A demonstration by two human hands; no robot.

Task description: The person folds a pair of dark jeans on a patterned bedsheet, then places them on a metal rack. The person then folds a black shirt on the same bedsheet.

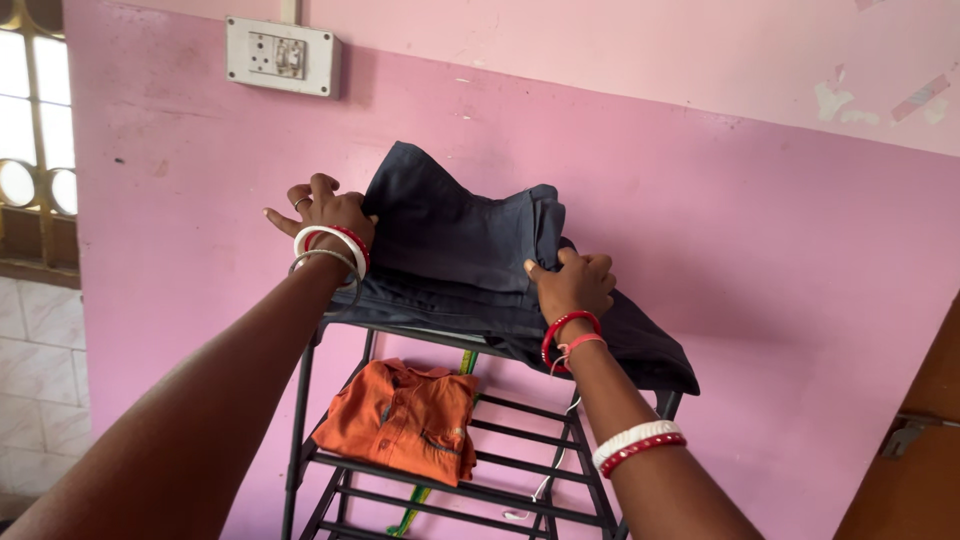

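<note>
Under your left hand and right hand you feel the dark navy garment, a matt woven cloth with soft creases. The rack below you is thin black metal with a slight sheen. On its lower shelf, the orange shirt is matt cotton-like cloth. Your bangles look glossy and smooth. The pink wall is matt paint, chipped in places.

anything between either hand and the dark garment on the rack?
Nothing visible. The left hand grips the left edge of the dark folded garment and the right hand presses on its front edge, atop the black rack.
</note>
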